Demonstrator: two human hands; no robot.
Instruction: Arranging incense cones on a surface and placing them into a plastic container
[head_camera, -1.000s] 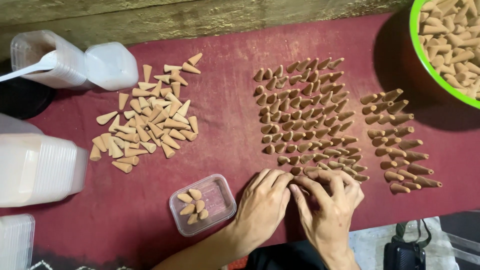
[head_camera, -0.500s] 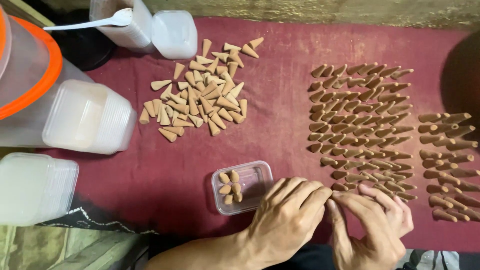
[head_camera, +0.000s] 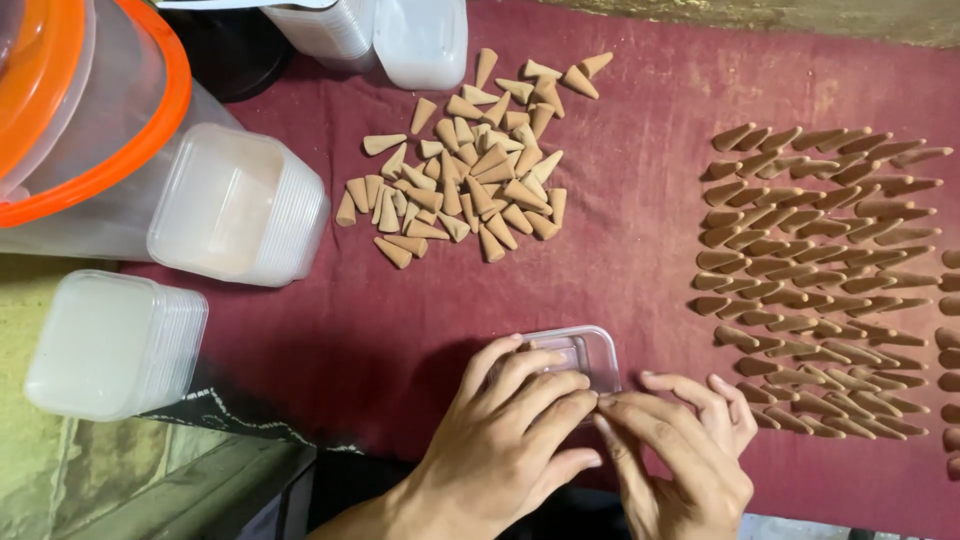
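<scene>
Bare cloth (head_camera: 640, 250) lane between loose cones (head_camera: 470, 165) and rows (head_camera: 810, 270)

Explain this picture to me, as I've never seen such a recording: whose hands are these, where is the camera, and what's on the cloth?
The camera sits on a person's head and looks down at their own bare hands. The left hand covers a small clear box; the right hand meets it at the box's near edge. What the box holds is hidden. On the red cloth lie a loose pile of pale cones and neat rows of darker cones. At left stand stacks of plastic lids and a tub with an orange rim.
</scene>
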